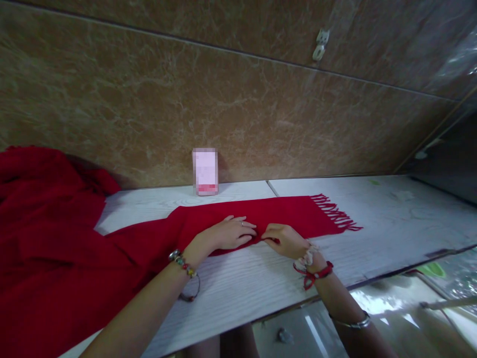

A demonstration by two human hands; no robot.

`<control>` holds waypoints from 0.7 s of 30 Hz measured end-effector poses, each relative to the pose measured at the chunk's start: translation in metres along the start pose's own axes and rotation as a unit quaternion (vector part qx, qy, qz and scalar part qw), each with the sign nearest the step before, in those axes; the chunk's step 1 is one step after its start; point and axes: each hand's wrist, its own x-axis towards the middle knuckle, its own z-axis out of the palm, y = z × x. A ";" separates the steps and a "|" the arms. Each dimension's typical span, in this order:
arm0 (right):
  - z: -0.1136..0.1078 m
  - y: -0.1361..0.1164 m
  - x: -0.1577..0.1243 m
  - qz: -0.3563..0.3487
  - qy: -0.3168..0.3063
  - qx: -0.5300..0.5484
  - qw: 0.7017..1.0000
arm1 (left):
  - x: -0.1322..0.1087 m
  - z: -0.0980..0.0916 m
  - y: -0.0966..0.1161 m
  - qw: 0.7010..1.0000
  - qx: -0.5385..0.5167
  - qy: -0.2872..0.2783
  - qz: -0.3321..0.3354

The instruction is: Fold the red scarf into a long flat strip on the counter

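Note:
A red scarf point(290, 214) lies lengthwise on the white wood-grain table point(238, 278), its fringed end to the right. My left hand point(233, 232) rests flat on the scarf, fingers stretched out and pointing right. Just to its right, my right hand point(285, 239) pinches the scarf's near edge between thumb and fingers. The cloth is slightly lifted where it is pinched. Leftward the scarf runs on into a large bunched heap of the same red cloth point(55, 248).
A phone-like upright panel with a blurred face point(205, 171) leans on the brown marbled wall point(149, 109) behind the scarf. A white fixture point(321, 44) is fixed to the wall. Plastic-wrapped items point(458, 273) sit below the table's right edge.

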 end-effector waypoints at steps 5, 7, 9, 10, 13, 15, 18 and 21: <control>0.001 0.000 -0.003 0.010 0.000 -0.028 1.000 | 0.005 0.000 -0.005 1.000 0.020 0.021 -0.001; 0.000 0.001 -0.004 0.009 -0.004 -0.028 1.000 | 0.006 0.003 -0.006 0.999 0.008 0.038 0.017; 0.000 0.002 -0.005 0.009 -0.003 -0.023 1.000 | 0.008 0.006 -0.008 0.999 -0.002 0.034 0.012; 0.000 0.002 -0.005 0.009 -0.002 -0.019 1.000 | 0.009 0.007 -0.009 1.000 -0.003 0.026 0.005; -0.001 0.003 -0.005 0.008 0.004 -0.005 1.000 | 0.012 0.007 -0.015 1.000 0.008 -0.001 -0.016; -0.001 0.003 -0.006 0.006 0.007 0.001 1.000 | 0.014 0.004 -0.019 0.999 0.017 -0.012 -0.044; -0.001 0.003 -0.005 -0.001 0.002 0.015 1.000 | 0.016 0.000 -0.024 0.993 0.022 -0.015 -0.119; -0.001 0.005 -0.005 -0.003 -0.003 0.030 1.000 | 0.019 -0.001 -0.022 0.989 0.038 0.012 -0.144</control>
